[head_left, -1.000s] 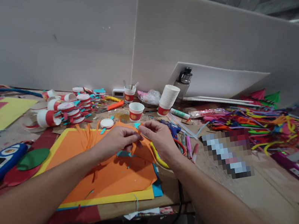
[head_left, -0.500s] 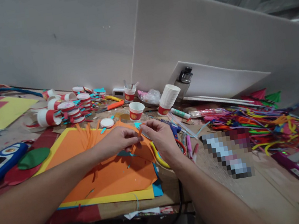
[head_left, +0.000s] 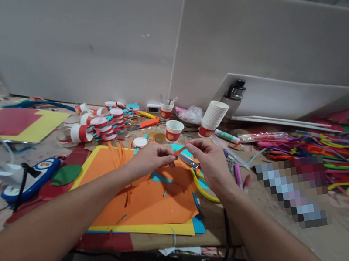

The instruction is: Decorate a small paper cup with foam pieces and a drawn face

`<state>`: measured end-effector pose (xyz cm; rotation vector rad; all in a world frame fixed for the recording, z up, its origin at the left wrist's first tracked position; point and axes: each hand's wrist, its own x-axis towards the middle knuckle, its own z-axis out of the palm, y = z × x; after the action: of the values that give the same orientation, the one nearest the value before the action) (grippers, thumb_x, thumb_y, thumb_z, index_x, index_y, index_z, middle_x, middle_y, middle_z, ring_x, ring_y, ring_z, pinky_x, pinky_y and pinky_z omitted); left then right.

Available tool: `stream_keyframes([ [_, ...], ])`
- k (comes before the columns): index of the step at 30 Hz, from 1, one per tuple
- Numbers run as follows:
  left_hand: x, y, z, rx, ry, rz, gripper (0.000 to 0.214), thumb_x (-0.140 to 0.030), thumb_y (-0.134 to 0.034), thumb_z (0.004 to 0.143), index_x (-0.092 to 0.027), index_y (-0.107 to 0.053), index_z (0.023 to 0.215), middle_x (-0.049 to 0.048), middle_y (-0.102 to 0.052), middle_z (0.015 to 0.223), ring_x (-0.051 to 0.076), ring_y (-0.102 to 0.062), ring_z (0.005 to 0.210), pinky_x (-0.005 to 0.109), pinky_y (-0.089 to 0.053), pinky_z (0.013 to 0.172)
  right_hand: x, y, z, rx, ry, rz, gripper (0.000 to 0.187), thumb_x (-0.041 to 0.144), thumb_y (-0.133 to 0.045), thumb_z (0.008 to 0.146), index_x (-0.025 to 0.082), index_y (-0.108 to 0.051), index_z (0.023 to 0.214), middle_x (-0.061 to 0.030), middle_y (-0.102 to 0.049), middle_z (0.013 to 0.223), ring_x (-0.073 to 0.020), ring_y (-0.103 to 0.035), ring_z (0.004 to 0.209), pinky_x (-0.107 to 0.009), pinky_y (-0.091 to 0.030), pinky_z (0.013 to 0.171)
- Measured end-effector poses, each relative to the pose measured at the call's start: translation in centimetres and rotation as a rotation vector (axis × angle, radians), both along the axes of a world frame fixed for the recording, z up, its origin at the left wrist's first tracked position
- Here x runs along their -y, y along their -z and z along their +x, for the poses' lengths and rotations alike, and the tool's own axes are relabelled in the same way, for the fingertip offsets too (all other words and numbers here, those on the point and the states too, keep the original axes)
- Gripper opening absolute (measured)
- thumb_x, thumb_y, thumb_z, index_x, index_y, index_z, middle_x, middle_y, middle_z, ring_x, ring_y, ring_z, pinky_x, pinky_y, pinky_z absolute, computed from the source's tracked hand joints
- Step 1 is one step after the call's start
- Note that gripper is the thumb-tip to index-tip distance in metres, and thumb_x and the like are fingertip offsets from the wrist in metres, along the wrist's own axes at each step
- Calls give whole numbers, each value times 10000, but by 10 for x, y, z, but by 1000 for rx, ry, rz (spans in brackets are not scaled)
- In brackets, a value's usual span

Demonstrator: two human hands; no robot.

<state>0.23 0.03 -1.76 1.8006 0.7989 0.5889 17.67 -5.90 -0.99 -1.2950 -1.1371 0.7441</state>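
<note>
A short orange paper strip [head_left: 180,150] is stretched between my two hands. My left hand [head_left: 152,157] pinches its left end, and my right hand [head_left: 207,154] pinches its right end. Both hands hover over a stack of coloured sheets, with an orange sheet [head_left: 159,203] on top. Yellow-handled scissors [head_left: 204,193] lie under and beside my right hand, their blades partly hidden. More orange strips [head_left: 119,154] rest at the sheet's back left edge. Small turquoise scraps [head_left: 161,177] lie on the orange sheet.
Behind my hands stand a paper cup [head_left: 174,131] and a tilted stack of cups [head_left: 214,117]. Several decorated cups [head_left: 104,126] crowd the back left. A green paper disc [head_left: 66,175] lies at left, near a blue power strip [head_left: 33,181]. Colourful pipe cleaners [head_left: 300,150] are heaped at right.
My hands have drawn slightly apart, and the orange strip now shows straight between them. The whole scene has shifted rightward as the camera turned left.
</note>
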Motion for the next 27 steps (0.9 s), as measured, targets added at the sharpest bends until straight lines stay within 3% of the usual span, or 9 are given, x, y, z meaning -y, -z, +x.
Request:
stream_keyframes([
  [6,-14,-8,-11,21,-110,85,241,-374,-646,773,-148,-727,789,40,-694,739,97,-504,596,206,-348,516,1,-4,2,123,51,1,196,357,-701,708,165,-690,748,-12,-654,715,-128,-530,649,-258,-408,605],
  [14,-23,-14,-17,313,-225,-125,237,-355,-733,706,-124,-697,742,-19,-517,541,62,-396,500,199,-276,476,-1,2,3,194,-2,-11,195,350,-677,728,154,-672,737,-14,-641,706,-125,-515,638,-250,-389,590],
  [19,-21,-17,-14,497,-264,-256,264,-347,-796,637,-121,-667,684,-17,-518,567,50,-398,496,192,-260,474,-2,10,0,200,-70,-61,207,354,-662,738,147,-653,731,9,-590,653,-101,-462,591,-236,-363,574],
  [27,-21,-15,-14,567,-284,-273,229,-322,-773,680,-115,-698,741,10,-559,581,65,-456,517,180,-259,445,3,12,-12,189,-156,-135,171,322,-646,723,156,-613,711,31,-555,634,-94,-451,586,-229,-338,575],
])
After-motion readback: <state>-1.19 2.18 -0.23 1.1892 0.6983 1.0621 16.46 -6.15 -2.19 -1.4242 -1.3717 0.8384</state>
